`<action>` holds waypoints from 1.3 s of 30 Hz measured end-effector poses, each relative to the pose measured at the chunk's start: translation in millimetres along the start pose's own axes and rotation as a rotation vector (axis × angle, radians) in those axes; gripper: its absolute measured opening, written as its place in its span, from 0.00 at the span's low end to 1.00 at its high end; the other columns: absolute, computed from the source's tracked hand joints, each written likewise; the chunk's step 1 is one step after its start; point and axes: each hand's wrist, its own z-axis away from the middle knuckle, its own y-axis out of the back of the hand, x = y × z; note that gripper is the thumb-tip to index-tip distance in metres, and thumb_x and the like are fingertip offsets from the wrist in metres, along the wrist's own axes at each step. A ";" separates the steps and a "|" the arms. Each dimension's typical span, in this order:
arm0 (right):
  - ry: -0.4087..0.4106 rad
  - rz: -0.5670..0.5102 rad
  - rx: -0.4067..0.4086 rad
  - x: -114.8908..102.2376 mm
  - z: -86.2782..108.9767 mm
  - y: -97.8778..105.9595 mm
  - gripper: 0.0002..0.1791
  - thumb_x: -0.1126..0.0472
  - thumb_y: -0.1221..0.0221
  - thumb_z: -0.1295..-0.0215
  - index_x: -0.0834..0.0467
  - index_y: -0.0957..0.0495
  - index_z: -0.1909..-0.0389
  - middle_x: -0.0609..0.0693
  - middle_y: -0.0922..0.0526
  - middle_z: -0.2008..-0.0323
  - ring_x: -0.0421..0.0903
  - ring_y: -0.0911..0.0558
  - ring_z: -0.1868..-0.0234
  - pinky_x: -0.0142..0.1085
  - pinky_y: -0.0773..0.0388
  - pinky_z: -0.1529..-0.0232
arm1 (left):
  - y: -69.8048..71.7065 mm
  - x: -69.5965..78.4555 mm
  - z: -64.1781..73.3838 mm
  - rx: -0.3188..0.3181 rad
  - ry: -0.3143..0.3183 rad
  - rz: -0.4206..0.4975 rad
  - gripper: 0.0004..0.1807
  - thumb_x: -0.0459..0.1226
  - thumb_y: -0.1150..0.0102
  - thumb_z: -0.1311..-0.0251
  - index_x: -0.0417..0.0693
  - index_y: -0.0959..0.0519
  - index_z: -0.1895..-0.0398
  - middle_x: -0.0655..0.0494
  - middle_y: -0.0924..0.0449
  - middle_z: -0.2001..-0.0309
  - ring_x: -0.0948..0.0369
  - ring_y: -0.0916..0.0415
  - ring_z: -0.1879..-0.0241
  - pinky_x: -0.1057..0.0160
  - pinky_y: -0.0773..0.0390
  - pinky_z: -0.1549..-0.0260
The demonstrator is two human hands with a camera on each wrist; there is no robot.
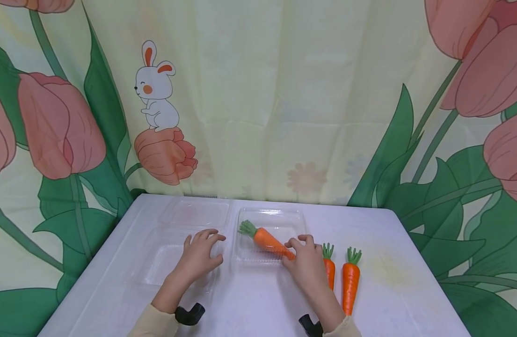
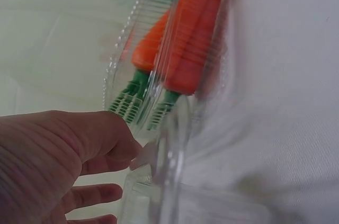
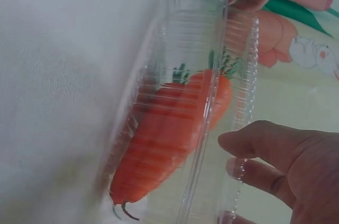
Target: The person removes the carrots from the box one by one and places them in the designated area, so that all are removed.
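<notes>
An orange carrot with a green top (image 1: 267, 238) lies slantwise in a clear plastic box (image 1: 283, 219) at the middle of the table. Its thin tip points towards my right hand (image 1: 306, 262), which is at the box's near right corner. In the right wrist view the thumb (image 3: 249, 138) and fingers stand at the box's ridged rim, apart from the carrot (image 3: 159, 150). My left hand (image 1: 201, 252) hovers left of this box with fingers spread and nothing held. The left wrist view shows its thumb close to the box's edge, near the carrot's green top (image 2: 140, 86).
A second clear box (image 1: 157, 264) lies opened on the left, its flat lid (image 1: 195, 213) towards the back. Two more carrots lie right of my right hand: one (image 1: 351, 283) in plain sight, the other (image 1: 330, 271) partly behind the hand. A printed curtain (image 1: 258, 103) hangs behind the table.
</notes>
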 end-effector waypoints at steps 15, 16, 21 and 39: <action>-0.082 -0.287 -0.032 24.5 1.0 20.0 0.19 0.53 0.38 0.29 0.50 0.19 0.39 0.61 0.29 0.32 0.64 0.26 0.34 0.63 0.24 0.39 | -8.0 32.8 13.2 0.094 0.038 0.336 0.32 0.29 0.36 0.39 0.40 0.30 0.30 0.40 0.29 0.32 0.41 0.31 0.30 0.35 0.33 0.32; -0.102 -0.316 -0.030 28.4 1.0 21.3 0.21 0.53 0.41 0.27 0.51 0.21 0.36 0.61 0.30 0.32 0.64 0.27 0.33 0.63 0.25 0.38 | -8.1 38.1 16.2 0.093 0.060 0.423 0.32 0.30 0.37 0.37 0.41 0.32 0.28 0.40 0.31 0.31 0.41 0.32 0.29 0.35 0.32 0.33; -0.176 -0.408 -0.061 45.1 3.4 23.8 0.27 0.57 0.52 0.21 0.56 0.37 0.24 0.66 0.31 0.30 0.67 0.25 0.34 0.60 0.24 0.37 | -12.6 57.9 27.1 0.042 0.192 0.802 0.35 0.32 0.44 0.31 0.41 0.41 0.23 0.36 0.43 0.24 0.36 0.47 0.22 0.35 0.42 0.27; -0.383 -0.947 -0.157 44.9 19.1 -3.0 0.34 0.56 0.58 0.17 0.71 0.53 0.21 0.72 0.45 0.23 0.65 0.32 0.28 0.50 0.31 0.29 | -51.5 67.6 28.8 0.031 0.407 1.233 0.41 0.28 0.56 0.34 0.31 0.59 0.20 0.27 0.58 0.20 0.34 0.60 0.20 0.37 0.54 0.23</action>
